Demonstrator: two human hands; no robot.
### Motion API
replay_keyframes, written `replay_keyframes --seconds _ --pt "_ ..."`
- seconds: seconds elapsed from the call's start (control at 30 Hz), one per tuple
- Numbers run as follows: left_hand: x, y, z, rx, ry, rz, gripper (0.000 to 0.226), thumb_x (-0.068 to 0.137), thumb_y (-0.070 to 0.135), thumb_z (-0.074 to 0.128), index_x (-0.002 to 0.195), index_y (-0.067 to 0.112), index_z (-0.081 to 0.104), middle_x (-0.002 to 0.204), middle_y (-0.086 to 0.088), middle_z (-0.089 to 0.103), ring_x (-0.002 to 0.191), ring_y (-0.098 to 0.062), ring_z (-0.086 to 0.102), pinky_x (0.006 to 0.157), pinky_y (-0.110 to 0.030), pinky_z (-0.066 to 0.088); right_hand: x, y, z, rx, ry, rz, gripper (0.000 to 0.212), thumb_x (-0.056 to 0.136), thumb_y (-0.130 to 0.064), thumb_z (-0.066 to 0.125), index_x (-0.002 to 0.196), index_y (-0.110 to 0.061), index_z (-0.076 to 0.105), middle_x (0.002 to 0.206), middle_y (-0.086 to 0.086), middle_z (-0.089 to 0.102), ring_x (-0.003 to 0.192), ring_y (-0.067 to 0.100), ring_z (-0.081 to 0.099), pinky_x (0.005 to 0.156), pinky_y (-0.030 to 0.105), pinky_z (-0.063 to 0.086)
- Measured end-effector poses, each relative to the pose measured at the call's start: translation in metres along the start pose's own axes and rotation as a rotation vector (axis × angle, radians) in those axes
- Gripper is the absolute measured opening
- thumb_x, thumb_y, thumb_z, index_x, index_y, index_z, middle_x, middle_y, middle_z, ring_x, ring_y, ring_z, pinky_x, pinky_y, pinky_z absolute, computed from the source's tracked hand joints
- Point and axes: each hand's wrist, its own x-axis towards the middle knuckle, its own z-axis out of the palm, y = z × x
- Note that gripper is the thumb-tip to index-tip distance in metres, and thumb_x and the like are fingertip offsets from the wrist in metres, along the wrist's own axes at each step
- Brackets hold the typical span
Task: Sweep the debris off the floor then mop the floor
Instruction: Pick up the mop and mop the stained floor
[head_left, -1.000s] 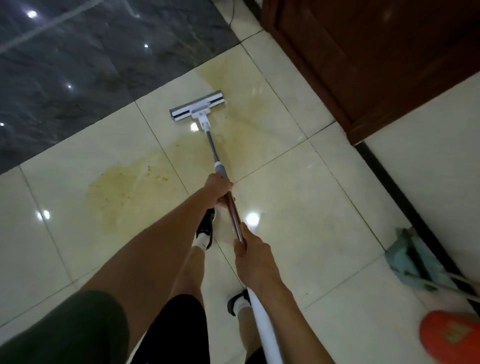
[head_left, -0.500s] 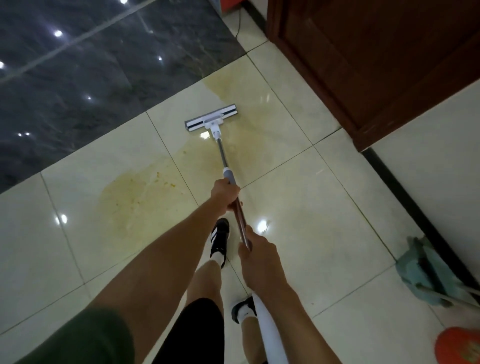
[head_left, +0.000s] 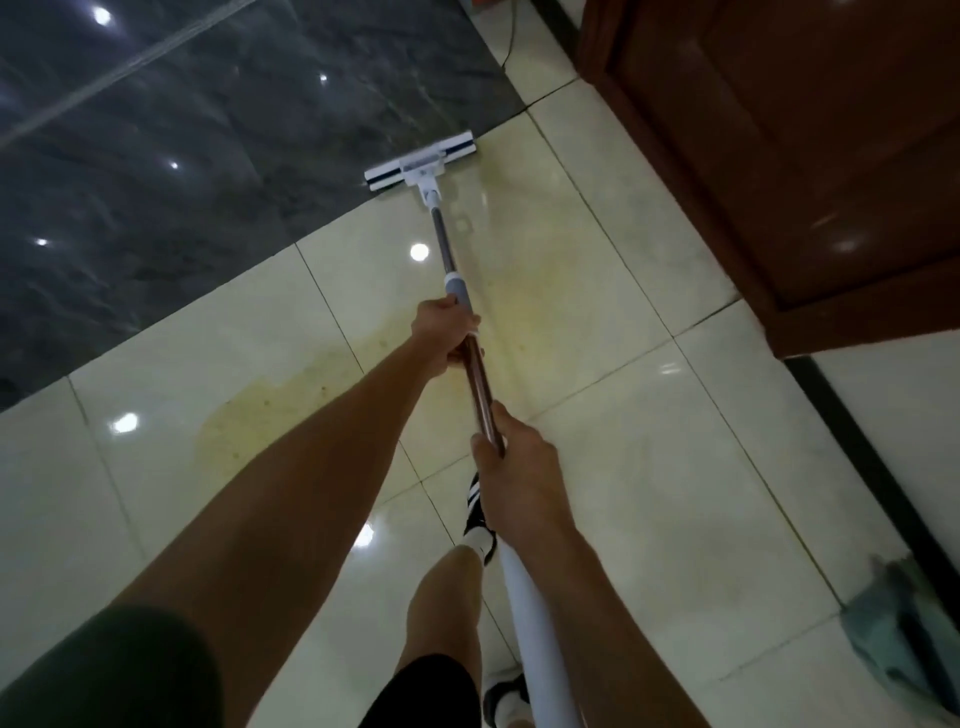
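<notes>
We've got both hands wrapped round the mop (head_left: 457, 275) pole, left hand (head_left: 445, 332) farther, right hand (head_left: 511, 457) nearer; the head (head_left: 420, 163) lies straight ahead, far from us, crosswise to the pole.

Head camera looks steeply down at floor (head_left: 649, 467).

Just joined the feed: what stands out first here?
Both hands grip a long mop: left hand further down the handle, right hand nearer the body. The mop head sits at the edge of the dark floor. A yellowish stain spreads across the pale tiles on the left.
</notes>
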Motion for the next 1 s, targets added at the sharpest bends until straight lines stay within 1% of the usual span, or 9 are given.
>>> replay_keyframes --seconds 0.2,0.37,0.53,0.6,0.77,0.83,0.9,0.93,1.0 --pt "0.068 0.085 -0.012 0.023 -0.011 0.018 0.026 0.091 0.005 0.068 0.115 -0.002 0.063 0.089 -0.017 0.065 0.073 -0.034 0.072 0.062 -0.046 0.063 0.089 -0.059 -0.004 0.024 0.015 -0.022 0.046 0.102 -0.028 0.052 0.147 -0.02 0.045 0.127 0.005 0.065 0.111 0.018 0.064 0.095 0.035 0.054" --pt "0.087 0.108 -0.006 0.093 -0.037 0.021 0.026 0.093 0.006 0.068 0.115 -0.004 0.058 0.091 -0.019 0.066 0.069 -0.033 0.074 0.061 -0.049 0.063 0.111 -0.065 -0.014 0.076 0.026 0.013 0.047 0.101 -0.03 0.052 0.146 -0.022 0.046 0.133 0.001 0.061 0.115 0.016 0.061 0.09 0.024 0.048" --pt "0.064 0.085 0.012 0.095 -0.039 0.023 0.031 0.094 0.009 0.068 0.121 -0.001 0.058 0.095 -0.019 0.067 0.075 -0.035 0.074 0.063 -0.052 0.063 0.083 -0.038 -0.025 0.08 0.025 0.041 0.046 0.101 -0.034 0.052 0.146 -0.025 0.046 0.131 -0.003 0.063 0.109 0.007 0.061 0.07 0.003 0.037" --pt "0.05 0.07 0.02 0.104 -0.046 0.024 0.029 0.094 0.009 0.068 0.12 0.001 0.058 0.096 -0.019 0.067 0.076 -0.036 0.074 0.061 -0.052 0.063 0.065 -0.023 -0.028 0.084 0.041 0.058 0.045 0.101 -0.034 0.051 0.145 -0.026 0.047 0.129 -0.003 0.064 0.109 0.008 0.062 0.067 0.0 0.037" --pt "-0.004 0.021 0.053 0.172 -0.079 0.022 0.023 0.095 0.009 0.068 0.115 0.001 0.061 0.096 -0.019 0.067 0.08 -0.037 0.073 0.064 -0.055 0.063 0.005 0.027 -0.034 0.111 0.041 0.09 0.046 0.102 -0.034 0.049 0.147 -0.026 0.045 0.129 0.0 0.064 0.108 0.01 0.063 0.08 0.011 0.042" --pt "-0.028 -0.005 0.067 0.199 -0.092 0.027 0.021 0.095 0.01 0.068 0.113 0.002 0.06 0.095 -0.019 0.067 0.077 -0.036 0.074 0.061 -0.052 0.063 -0.022 0.054 -0.036 0.116 0.051 0.097 0.046 0.102 -0.034 0.048 0.147 -0.026 0.044 0.128 -0.002 0.064 0.1 0.005 0.061 0.078 0.005 0.041" --pt "-0.052 -0.031 0.08 0.227 -0.097 0.03 0.02 0.095 0.01 0.069 0.11 0.002 0.059 0.093 -0.02 0.068 0.073 -0.034 0.074 0.055 -0.046 0.063 -0.052 0.081 -0.037 0.128 0.064 0.107 0.045 0.102 -0.034 0.048 0.147 -0.027 0.044 0.127 -0.003 0.064 0.092 -0.001 0.055 0.068 -0.002 0.039" --pt "-0.066 -0.045 0.087 0.247 -0.101 0.025 0.018 0.095 0.01 0.068 0.109 0.002 0.058 0.09 -0.019 0.069 0.07 -0.033 0.075 0.051 -0.043 0.061 -0.068 0.096 -0.038 0.129 0.066 0.103 0.045 0.103 -0.034 0.047 0.147 -0.028 0.044 0.125 -0.003 0.064 0.091 0.0 0.056 0.069 0.0 0.041" --pt "-0.094 -0.078 0.104 0.276 -0.115 0.005 0.012 0.097 0.009 0.065 0.104 0.002 0.058 0.076 -0.017 0.07 0.059 -0.029 0.074 0.046 -0.038 0.059 -0.103 0.128 -0.041 0.137 0.061 0.095 0.045 0.103 -0.033 0.046 0.147 -0.028 0.044 0.116 -0.003 0.066 0.089 0.006 0.061 0.077 0.014 0.049"
